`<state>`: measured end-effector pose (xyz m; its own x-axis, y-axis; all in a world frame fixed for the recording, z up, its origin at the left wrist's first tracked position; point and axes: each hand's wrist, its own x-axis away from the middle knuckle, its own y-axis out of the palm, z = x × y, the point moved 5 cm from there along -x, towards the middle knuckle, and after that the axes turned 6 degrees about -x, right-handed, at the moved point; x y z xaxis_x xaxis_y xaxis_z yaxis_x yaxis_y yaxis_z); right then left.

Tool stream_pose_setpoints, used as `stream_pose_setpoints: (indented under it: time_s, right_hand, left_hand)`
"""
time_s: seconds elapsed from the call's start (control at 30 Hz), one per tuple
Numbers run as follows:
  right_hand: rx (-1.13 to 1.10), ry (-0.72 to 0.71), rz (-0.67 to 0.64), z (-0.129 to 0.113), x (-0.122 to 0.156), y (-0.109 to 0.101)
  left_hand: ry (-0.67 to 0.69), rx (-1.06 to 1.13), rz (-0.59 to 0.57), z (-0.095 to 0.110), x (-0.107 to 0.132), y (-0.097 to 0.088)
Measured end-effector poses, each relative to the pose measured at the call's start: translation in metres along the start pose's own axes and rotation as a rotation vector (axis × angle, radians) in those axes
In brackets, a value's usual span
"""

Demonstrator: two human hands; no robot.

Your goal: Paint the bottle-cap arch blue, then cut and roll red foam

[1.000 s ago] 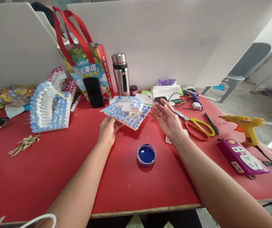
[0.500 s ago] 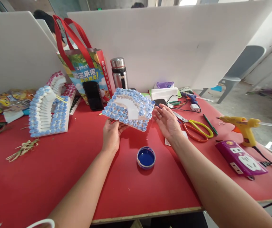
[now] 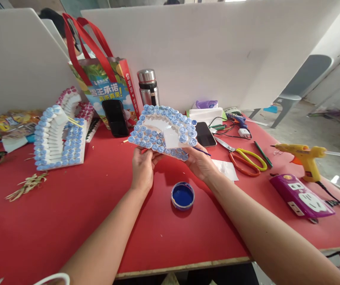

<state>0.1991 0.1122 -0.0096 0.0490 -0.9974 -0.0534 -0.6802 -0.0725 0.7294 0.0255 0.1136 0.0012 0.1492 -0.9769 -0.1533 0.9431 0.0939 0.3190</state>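
One left hand (image 3: 142, 168) and one right hand (image 3: 199, 163) are clamped on the blue-rosetted piece (image 3: 152, 139) near blue paint (image 3: 182, 194).

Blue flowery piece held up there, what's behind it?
Behind the flowery piece, a metal bottle and white board show. The bottle's bottom is covered, so it can't be seen.

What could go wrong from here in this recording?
The rosette piece, raised in the left hand and right hand, might slip if either grip loosens.
The open dish of blue liquid stands near both hands; a bump could spill it.
The thin dark stick by the right hand may scrape the rosettes.
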Motion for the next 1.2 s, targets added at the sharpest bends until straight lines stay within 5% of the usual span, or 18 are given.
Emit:
stream_pose_setpoints:
  time_s: [0.17,0.37,0.6,0.97,1.2]
  right_hand:
    - [0.025,-0.015,0.070,-0.012,-0.007,-0.015]
    - [-0.049,0.057,0.085,-0.025,-0.015,-0.026]
    - [-0.032,0.177,0.085,-0.025,-0.014,-0.033]
    - [0.053,0.228,0.050,-0.021,-0.015,-0.031]
    - [0.067,0.193,0.096,-0.025,-0.014,-0.032]
  left_hand:
    - [-0.074,0.112,-0.137,-0.002,-0.002,-0.002]
    - [-0.323,0.396,-0.200,-0.002,-0.015,-0.022]
    - [-0.586,0.345,-0.253,-0.004,-0.017,-0.025]
    - [-0.602,0.323,-0.456,0.004,-0.005,-0.016]
    - [-0.552,0.330,-0.374,-0.003,-0.007,-0.018]
